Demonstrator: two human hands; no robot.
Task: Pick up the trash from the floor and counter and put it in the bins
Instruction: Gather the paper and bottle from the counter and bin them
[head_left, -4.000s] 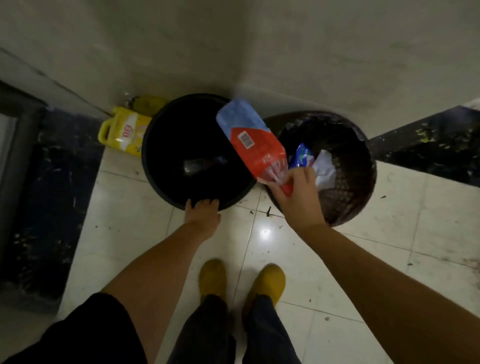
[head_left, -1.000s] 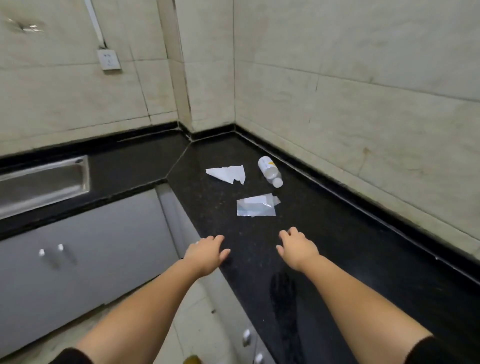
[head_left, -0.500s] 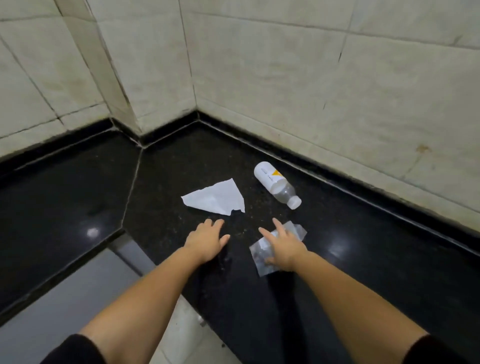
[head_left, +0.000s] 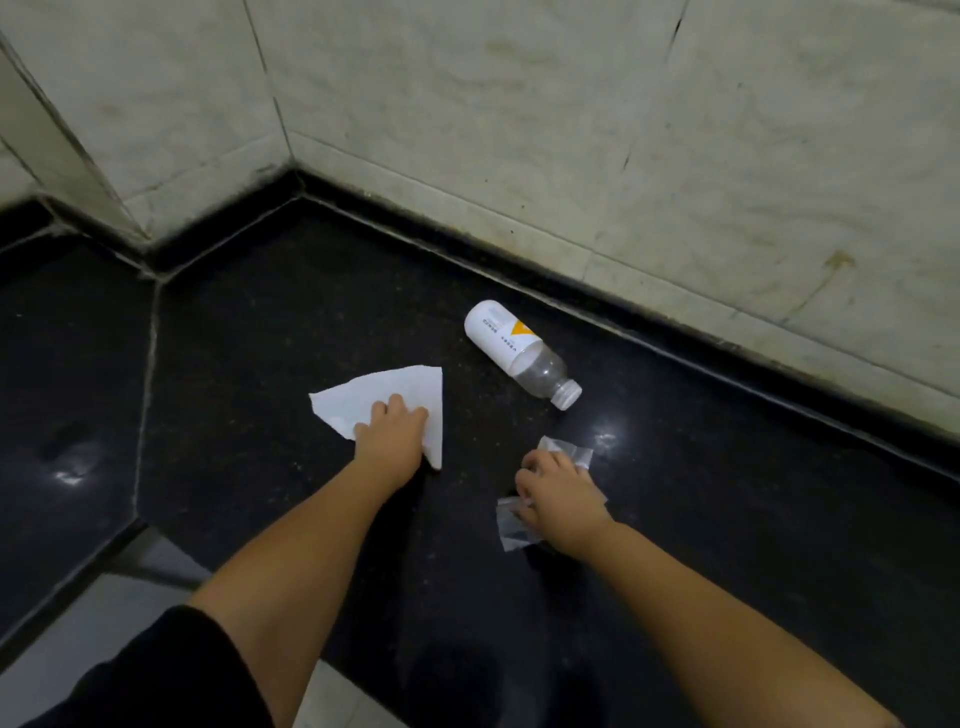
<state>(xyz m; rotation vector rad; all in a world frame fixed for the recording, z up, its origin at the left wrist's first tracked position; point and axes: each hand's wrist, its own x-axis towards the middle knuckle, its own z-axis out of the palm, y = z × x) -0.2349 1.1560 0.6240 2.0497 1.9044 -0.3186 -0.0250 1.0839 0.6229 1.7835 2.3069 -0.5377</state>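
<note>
On the black stone counter (head_left: 727, 545) lie three pieces of trash. My left hand (head_left: 390, 434) rests on a white triangular paper scrap (head_left: 384, 389), fingers curled over its lower right part. My right hand (head_left: 558, 499) closes on a crumpled clear plastic wrapper (head_left: 511, 527), which sticks out in front of and behind the hand. An empty plastic bottle (head_left: 519, 353) with a white label and white cap lies on its side beyond both hands, near the wall. No bin is in view.
Pale tiled walls (head_left: 571, 130) meet in a corner behind the counter, with a black raised strip along their foot. The counter's front edge runs at the lower left, with a grey cabinet front (head_left: 93, 623) below it.
Both hands moved forward over the counter. The left hand came down onto the paper scrap, and the right hand's fingers curled into the wrapper, crumpling it. I am leaning closer than before.
</note>
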